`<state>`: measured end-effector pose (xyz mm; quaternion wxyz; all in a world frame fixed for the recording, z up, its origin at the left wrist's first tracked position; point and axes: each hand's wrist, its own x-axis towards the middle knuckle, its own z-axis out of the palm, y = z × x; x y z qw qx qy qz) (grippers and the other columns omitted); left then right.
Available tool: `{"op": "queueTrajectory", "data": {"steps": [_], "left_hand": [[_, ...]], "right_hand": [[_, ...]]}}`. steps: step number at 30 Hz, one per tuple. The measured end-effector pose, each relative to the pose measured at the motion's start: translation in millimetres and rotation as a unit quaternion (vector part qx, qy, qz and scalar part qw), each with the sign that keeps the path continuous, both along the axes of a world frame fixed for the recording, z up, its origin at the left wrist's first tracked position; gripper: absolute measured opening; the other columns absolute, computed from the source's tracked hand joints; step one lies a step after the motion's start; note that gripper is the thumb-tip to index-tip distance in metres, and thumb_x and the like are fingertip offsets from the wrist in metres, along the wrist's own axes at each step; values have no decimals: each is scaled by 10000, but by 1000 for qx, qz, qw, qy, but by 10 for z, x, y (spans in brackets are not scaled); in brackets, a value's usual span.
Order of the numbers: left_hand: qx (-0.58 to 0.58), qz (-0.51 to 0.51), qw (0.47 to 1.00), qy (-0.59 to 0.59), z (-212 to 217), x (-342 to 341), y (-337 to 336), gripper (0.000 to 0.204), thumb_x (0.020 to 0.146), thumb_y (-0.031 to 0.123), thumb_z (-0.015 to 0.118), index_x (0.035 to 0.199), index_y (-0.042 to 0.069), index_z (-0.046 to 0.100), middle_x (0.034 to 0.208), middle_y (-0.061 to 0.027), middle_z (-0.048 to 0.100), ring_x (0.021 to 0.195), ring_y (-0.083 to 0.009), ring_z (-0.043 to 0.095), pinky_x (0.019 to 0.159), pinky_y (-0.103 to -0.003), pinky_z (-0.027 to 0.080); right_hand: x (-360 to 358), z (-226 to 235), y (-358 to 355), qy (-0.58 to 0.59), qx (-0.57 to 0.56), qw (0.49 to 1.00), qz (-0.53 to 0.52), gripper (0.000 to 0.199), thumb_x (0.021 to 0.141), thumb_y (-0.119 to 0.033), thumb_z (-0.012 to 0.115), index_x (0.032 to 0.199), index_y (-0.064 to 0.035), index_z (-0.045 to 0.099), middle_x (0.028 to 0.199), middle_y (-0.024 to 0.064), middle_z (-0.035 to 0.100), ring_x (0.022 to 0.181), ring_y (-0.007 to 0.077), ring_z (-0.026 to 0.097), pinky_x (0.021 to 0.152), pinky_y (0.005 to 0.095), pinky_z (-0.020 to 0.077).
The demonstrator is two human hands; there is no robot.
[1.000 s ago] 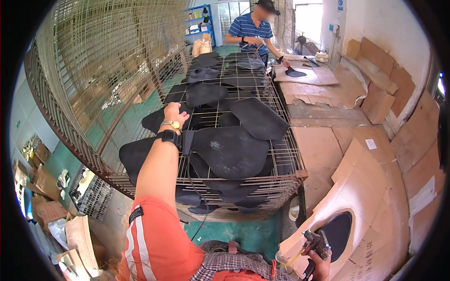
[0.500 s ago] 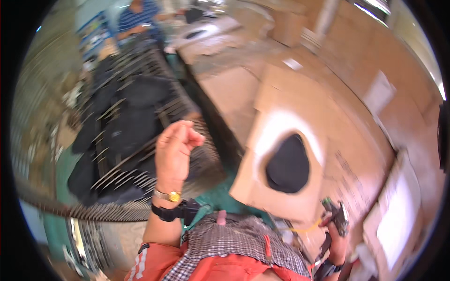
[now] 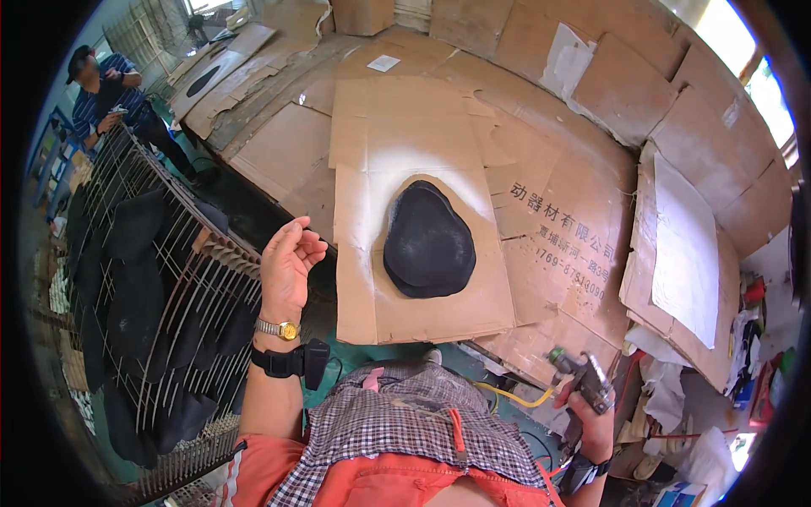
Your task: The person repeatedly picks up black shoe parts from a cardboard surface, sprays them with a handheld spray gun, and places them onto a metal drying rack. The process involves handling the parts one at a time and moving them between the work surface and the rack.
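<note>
My left hand (image 3: 287, 264) has lifted off the wire rack (image 3: 160, 287) and hangs empty with fingers loosely curled, my right hand (image 3: 594, 416) grips the spray gun (image 3: 581, 378), and the black oval piece (image 3: 427, 241) now lies centred ahead on the cardboard sheet (image 3: 439, 313).

Bright daylight, even across the floor. Strongest light enters upper right, where a window (image 3: 764, 93) blows out to white glare. A second bright opening sits at top left behind the wire rack (image 3: 160, 279). Pale cardboard (image 3: 405, 127) reflects light well; the white sprayed patch around the black piece (image 3: 428, 241) looks washed out. Shadows soft and short; dark gap under the rack edge. Focus sharp at centre, raised left hand (image 3: 287, 266) crisp. Heavy fisheye bending toward the rim, black vignette in all corners. Right edge clutter smeared and soft.
</note>
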<state>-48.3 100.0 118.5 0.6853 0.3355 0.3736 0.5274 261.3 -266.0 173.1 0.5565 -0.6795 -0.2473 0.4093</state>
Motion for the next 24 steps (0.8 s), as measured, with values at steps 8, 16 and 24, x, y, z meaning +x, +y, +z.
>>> {"op": "queueTrajectory", "data": {"steps": [8,16,24], "left_hand": [[-76,-47,996,30,-454,86,9,163,904,119,556,1037,36,603,793,-52,646,696,-163,636,660,-286,519],[-111,-63,991,26,-798,179,79,155,893,122,563,1026,46,589,798,-46,633,681,-166,630,649,-284,514],[-165,-49,976,131,-1431,475,132,171,866,100,561,1030,54,576,802,-57,629,656,-159,616,602,-279,507]], "right_hand": [[-349,16,130,62,21,991,-117,358,736,-131,704,1032,22,570,804,108,643,738,199,626,686,323,500],[-186,6,-270,12,4,996,-92,512,743,-126,711,1199,21,530,812,110,641,707,203,626,667,325,504],[-300,1,-33,44,55,995,-66,626,744,-162,724,1291,1,467,802,120,632,708,205,619,689,324,498]]}}
